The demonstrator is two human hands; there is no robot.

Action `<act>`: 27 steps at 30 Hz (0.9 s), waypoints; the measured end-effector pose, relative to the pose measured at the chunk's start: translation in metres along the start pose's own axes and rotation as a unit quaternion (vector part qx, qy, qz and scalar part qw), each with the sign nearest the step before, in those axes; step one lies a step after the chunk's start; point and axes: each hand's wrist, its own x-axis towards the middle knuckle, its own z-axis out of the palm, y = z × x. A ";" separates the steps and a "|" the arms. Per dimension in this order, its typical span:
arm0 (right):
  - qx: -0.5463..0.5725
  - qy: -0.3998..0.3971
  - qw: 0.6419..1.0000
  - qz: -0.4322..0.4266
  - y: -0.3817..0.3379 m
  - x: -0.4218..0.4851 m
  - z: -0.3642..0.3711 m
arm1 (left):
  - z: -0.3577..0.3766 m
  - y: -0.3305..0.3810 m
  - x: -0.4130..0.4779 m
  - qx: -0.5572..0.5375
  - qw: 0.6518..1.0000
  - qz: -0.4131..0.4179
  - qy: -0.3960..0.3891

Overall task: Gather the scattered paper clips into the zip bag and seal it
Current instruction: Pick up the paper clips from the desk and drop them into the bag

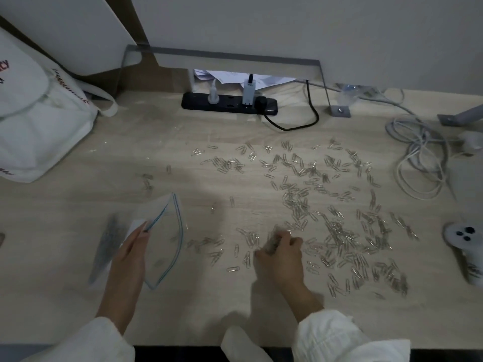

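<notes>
Clips (337, 231) grabbed, bag (167, 246) held ready
Right hand (282, 254) clutches a bunch mid-tabletop (183, 309); left hand (132, 248) pinches the bag's mouth near the front edge. If that floppy mouth sags, the handful could spill.

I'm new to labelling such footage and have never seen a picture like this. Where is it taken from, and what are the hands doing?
No machine here: a person wears a camera on the head, looking down at their own two hands. The left hand holds the clear zip bag open by its mouth. The right hand has its fingers curled round a bunch of the paper clips strewn over the wooden desk. Also there: a power strip, white cables, a white controller and a cloth bag.
</notes>
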 end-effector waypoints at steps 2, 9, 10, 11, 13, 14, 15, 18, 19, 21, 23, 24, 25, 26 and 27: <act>-0.017 -0.019 0.999 -0.021 -0.012 -0.001 0.011 | -0.001 0.006 -0.004 -0.028 1.000 -0.012 0.001; -0.117 -0.068 0.985 -0.106 -0.048 -0.009 0.053 | -0.017 0.008 0.004 -0.035 0.999 -0.032 0.019; -0.125 -0.067 0.983 -0.117 -0.050 -0.010 0.057 | -0.018 0.009 0.005 -0.034 0.999 -0.034 0.021; -0.131 -0.068 0.981 -0.126 -0.050 -0.012 0.060 | -0.020 0.010 0.005 -0.035 0.999 -0.034 0.020; -0.131 -0.068 0.979 -0.138 -0.052 -0.014 0.063 | -0.023 0.013 0.005 -0.045 0.998 -0.033 0.021; -0.125 -0.066 0.979 -0.145 -0.051 -0.014 0.064 | -0.024 0.014 0.006 -0.051 0.998 -0.035 0.022; -0.116 -0.063 0.979 -0.154 -0.051 -0.015 0.064 | -0.027 0.014 0.007 -0.056 0.997 -0.039 0.026; -0.089 -0.063 0.978 -0.176 -0.047 -0.015 0.065 | -0.031 0.014 0.009 -0.066 0.996 -0.044 0.036; -0.081 -0.066 0.978 -0.181 -0.046 -0.014 0.065 | -0.033 0.014 0.010 -0.067 0.996 -0.045 0.036; -0.086 -0.067 0.974 -0.199 -0.045 -0.014 0.064 | -0.035 0.013 0.011 -0.066 0.996 -0.044 0.035; -0.106 -0.060 0.968 -0.218 -0.043 -0.011 0.066 | -0.037 0.013 0.012 -0.066 0.996 -0.041 0.035; -0.119 -0.057 0.967 -0.218 -0.041 -0.008 0.068 | -0.037 0.014 0.012 -0.067 0.996 -0.039 0.036; -0.126 -0.062 0.966 -0.215 -0.041 -0.006 0.067 | -0.038 0.014 0.012 -0.066 0.996 -0.038 0.034; -0.138 -0.070 0.964 -0.218 -0.042 -0.006 0.064 | -0.038 0.014 0.013 -0.064 0.997 -0.038 0.030; -0.157 -0.074 0.957 -0.231 -0.044 -0.005 0.060 | -0.038 0.014 0.014 -0.064 0.997 -0.036 0.026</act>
